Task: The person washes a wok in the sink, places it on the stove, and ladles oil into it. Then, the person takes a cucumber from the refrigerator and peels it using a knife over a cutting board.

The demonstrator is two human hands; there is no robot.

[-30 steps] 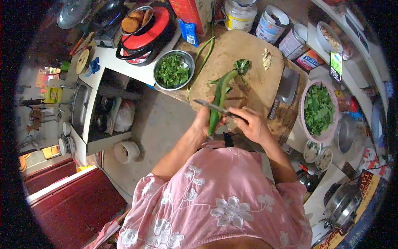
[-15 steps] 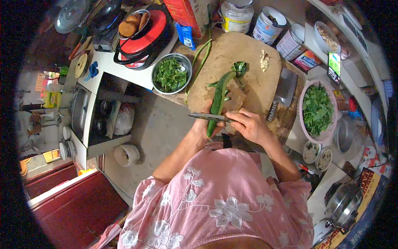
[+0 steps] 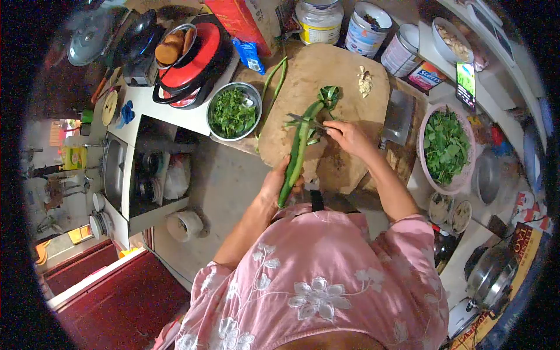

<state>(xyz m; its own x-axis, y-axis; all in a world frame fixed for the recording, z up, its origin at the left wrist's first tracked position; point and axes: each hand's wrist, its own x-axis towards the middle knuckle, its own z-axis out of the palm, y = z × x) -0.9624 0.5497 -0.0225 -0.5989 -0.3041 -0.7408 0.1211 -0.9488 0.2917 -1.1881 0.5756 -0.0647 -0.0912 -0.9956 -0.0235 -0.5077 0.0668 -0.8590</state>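
Note:
A long green cucumber [image 3: 296,153] points away from me over the round wooden cutting board [image 3: 344,67], with a pale peeled strip along it. My left hand [image 3: 276,182] is wrapped round its near end. In my right hand [image 3: 349,137] is a slim peeler [image 3: 304,120], its metal blade lying across the cucumber's far part. Dark green peelings [image 3: 330,95] lie on the board just beyond the far tip. Chopped garlic [image 3: 364,83] sits at the board's far right.
A cleaver [image 3: 398,116] lies right of the board. Farther right stands a pink basket [image 3: 424,169] of leafy greens. Left are a steel bowl [image 3: 211,125] of greens, long green beans [image 3: 274,87] and a red-lidded cooker [image 3: 204,49]. Tins [image 3: 364,38] line the back.
My right hand has carried the peeler from the cucumber's near part up to its far part. A pale stripe now shows along the cucumber. My left hand has shifted slightly toward me.

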